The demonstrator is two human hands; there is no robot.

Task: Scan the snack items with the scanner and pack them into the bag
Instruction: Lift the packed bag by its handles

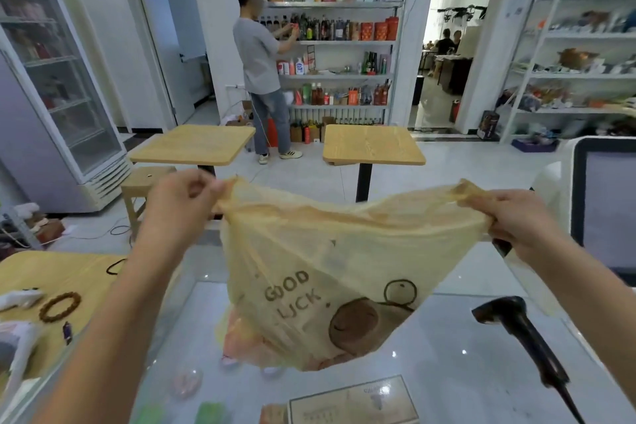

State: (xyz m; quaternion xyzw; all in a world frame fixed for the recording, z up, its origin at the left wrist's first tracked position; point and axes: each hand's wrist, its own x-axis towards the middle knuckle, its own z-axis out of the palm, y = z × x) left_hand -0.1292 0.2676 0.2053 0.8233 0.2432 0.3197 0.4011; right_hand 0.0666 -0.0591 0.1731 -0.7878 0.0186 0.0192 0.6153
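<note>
Yellow plastic bag point(337, 244): stretched wide; packets point(247, 341) low inside
Grip: bag pinched at either end by left hand point(182, 198) and right hand point(516, 217)
Risk: film may be torn by overstretching; packets spilled

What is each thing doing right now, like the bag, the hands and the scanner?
yellow bag: held up, stretched wide between both hands.
left hand: pinches the bag's left handle.
right hand: grips the bag's right handle.
snack packets: inside the bag, at the bottom.
scanner: rests on the glass counter, nobody holding it.
fridge: door shut.
</note>
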